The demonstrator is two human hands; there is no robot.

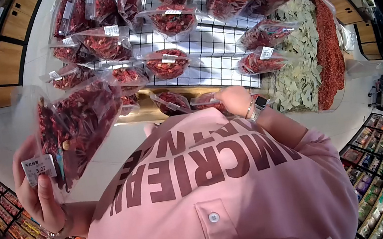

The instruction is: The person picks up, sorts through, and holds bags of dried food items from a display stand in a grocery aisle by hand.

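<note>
My left hand [38, 194] holds up a clear plastic bag of dried red chillies [77, 127] at the left, thumb on its white price label [39, 168]. My right hand [234, 101], with a watch and bracelet on the wrist, reaches forward and grips another bag of dried chillies [206, 101] lying at the front of the display. Several more sealed bags of chillies [168, 65] lie on a white wire grid rack [210, 46] ahead. My pink shirt with dark lettering [210, 176] fills the lower middle of the view.
A bin of loose dried bay leaves [300, 62] and a heap of red chilli flakes [328, 48] sit to the right of the rack. Shelves of packaged goods [382, 154] line the lower right and lower left. Wooden cabinets [10, 53] stand at far left.
</note>
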